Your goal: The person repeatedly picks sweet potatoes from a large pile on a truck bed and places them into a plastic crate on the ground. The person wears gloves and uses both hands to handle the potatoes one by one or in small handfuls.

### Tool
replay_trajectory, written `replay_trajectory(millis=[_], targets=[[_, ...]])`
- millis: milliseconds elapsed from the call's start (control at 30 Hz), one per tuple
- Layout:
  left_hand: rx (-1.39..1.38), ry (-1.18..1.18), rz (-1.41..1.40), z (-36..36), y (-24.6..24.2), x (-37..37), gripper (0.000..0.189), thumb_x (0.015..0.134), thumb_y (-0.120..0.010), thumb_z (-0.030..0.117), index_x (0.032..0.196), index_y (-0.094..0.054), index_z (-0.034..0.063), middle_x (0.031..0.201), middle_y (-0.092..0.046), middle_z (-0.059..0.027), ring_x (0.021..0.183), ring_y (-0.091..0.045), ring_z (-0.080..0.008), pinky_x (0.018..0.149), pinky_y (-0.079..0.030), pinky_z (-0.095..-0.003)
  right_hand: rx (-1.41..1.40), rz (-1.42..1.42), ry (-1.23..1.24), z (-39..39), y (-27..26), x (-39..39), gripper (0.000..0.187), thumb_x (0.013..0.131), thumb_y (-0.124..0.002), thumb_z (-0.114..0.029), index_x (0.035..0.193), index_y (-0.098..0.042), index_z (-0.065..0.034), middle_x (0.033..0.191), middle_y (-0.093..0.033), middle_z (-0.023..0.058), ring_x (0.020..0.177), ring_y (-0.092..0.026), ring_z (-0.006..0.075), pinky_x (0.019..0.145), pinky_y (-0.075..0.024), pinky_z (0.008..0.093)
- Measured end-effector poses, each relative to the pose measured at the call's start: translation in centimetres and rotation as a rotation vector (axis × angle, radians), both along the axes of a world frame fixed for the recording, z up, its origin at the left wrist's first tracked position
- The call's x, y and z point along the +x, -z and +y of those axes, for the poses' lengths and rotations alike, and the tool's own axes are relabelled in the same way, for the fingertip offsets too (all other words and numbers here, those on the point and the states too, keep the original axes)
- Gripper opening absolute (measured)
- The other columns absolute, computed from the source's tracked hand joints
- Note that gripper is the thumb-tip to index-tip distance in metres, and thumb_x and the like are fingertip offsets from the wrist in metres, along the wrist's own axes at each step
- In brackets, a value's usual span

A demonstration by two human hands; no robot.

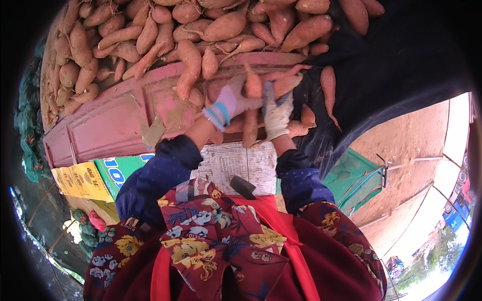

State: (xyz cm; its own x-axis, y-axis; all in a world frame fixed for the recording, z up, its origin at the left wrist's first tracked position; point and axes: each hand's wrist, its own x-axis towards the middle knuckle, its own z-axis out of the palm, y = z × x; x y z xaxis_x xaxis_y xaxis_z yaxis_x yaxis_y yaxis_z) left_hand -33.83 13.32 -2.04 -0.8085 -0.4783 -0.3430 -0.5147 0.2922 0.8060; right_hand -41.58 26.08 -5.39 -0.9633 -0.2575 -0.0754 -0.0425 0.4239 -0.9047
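Note:
My left hand [234, 101], in a pale glove with a blue-striped cuff, has its thumb across a long sweet potato [253, 83], blurred by motion. Close beside it is my right hand [278, 113], in a dirty white and grey glove, thumb and fingers spread in a V. Another sweet potato [288, 85] lies at the right fingertips; whether it is gripped is unclear. More sweet potatoes lie beneath both hands, partly hidden by them. Just right of my right hand, a broken sweet potato piece [308, 116] rests on black sheeting.
A big heap of sweet potatoes [222, 28] lies behind a dusty pink metal side panel [105, 128]. Black sheeting [391, 64] covers the right side, with one slim sweet potato [328, 84] on it. A green mesh bag [354, 178] stands lower right. Printed cardboard [81, 180] lines the near edge.

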Motion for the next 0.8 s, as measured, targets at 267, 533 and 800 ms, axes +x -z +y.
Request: replay_trajectory(millis=[267,533,800], targets=[[-0.17,-0.337,-0.135,-2.7,-1.8,8.6,0.097,0.067,-0.088,0.04,0.144,-0.048,-0.0025,0.14,-0.055,-0.0277,0.131,-0.055,-0.0387,0.108,-0.047,-0.0448,-0.369,-0.308,-0.49,-0.8,-5.9,-2.3,0.052,0.08,-0.086,-0.043,0.1,-0.066,0.0007,0.088,-0.066,0.0132,0.077,-0.061,0.0256,0.072,-0.0518,0.041],[-0.411,0.085,-0.584,-3.1,-3.7,4.9,0.096,0.071,-0.079,0.054,0.146,-0.047,0.0027,0.146,-0.05,-0.026,0.132,-0.051,-0.0453,0.112,-0.043,-0.0478,0.969,0.308,-0.562,9.0,-3.9,-14.0,0.081,0.079,-0.073,-0.068,0.122,-0.07,0.0001,0.134,-0.058,0.0303,0.128,-0.052,0.043,0.105,-0.0448,0.0503],[-0.431,0.212,-0.51,-1.4,-6.7,3.6,0.101,0.069,-0.084,0.042,0.154,-0.041,0.0087,0.151,-0.045,-0.0269,0.139,-0.045,-0.0455,0.113,-0.042,-0.0499,0.22,-0.083,-0.502,10.1,-10.3,-12.1,0.071,0.076,-0.08,-0.059,0.114,-0.071,0.0001,0.105,-0.069,0.0121,0.107,-0.063,0.0274,0.094,-0.0504,0.0411]])
